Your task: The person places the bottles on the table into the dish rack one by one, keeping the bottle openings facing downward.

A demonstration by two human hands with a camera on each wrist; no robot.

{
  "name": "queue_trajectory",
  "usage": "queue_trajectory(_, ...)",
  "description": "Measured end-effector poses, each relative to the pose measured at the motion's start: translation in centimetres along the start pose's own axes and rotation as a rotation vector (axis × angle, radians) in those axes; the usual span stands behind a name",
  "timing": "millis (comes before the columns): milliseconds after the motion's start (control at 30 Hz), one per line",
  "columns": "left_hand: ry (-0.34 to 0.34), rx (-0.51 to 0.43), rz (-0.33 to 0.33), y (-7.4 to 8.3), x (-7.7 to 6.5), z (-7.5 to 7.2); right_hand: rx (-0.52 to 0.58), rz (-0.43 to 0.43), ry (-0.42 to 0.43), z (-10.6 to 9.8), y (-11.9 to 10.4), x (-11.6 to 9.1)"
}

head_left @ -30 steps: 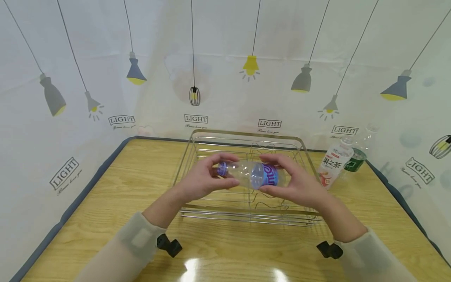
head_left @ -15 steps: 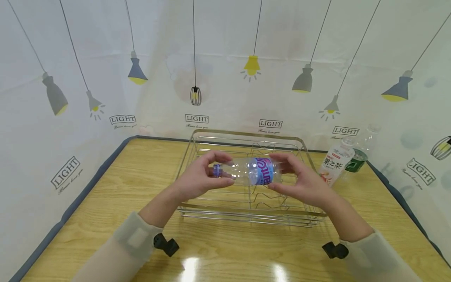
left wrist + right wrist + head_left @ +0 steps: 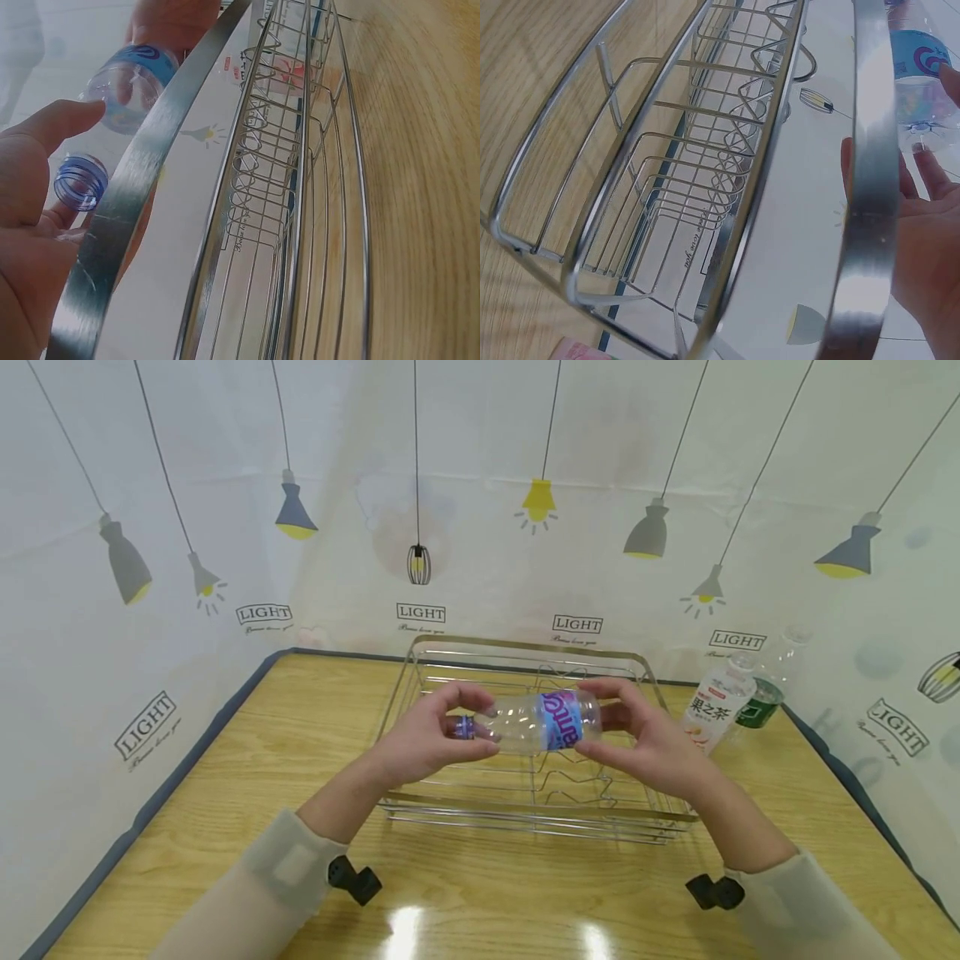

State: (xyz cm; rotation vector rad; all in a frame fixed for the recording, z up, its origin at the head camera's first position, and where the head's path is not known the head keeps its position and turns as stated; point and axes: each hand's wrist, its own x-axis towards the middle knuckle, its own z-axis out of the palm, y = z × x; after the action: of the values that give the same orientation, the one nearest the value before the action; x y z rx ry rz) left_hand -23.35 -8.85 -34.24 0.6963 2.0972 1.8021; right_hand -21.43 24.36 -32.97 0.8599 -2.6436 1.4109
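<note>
1. Watching through the head view, I am seeing the left hand [image 3: 420, 742] grasping the neck end of a clear bottle [image 3: 521, 724] and the right hand [image 3: 656, 747] grasping its base end. The bottle is lying sideways in the air above the wire rack [image 3: 525, 808]; a white-labelled bottle [image 3: 712, 710] and a green-labelled bottle [image 3: 763, 702] are standing on the table [image 3: 232, 777] near the right hand.
2. In the left wrist view, the left thumb [image 3: 64, 120] is reaching along the clear bottle's shoulder.
3. In the right wrist view, right fingertips [image 3: 922, 161] are touching its base.
</note>
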Motion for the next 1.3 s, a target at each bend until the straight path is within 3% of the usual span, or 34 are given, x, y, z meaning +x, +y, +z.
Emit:
queue_trajectory(167, -0.003, 0.055, -0.002, -0.3, 0.2, 0.0, 0.05, 0.001, 0.004, 0.0, -0.2, 0.3)
queue_trajectory(533, -0.032, 0.196, 0.034, -0.2, 0.7, 0.5, 0.013, -0.027, 0.039, 0.4, -0.6, 0.9)
queue_trajectory(1033, -0.043, 0.225, 0.004, -0.4, 1.1, 1.0, -0.028, -0.036, 0.116, 1.4, -1.9, 2.6)
queue_trajectory(1300, -0.036, 0.174, -0.019, -0.4, 1.0, 1.3, 0.102, 0.043, 0.119, 2.0, -2.5, 3.0)
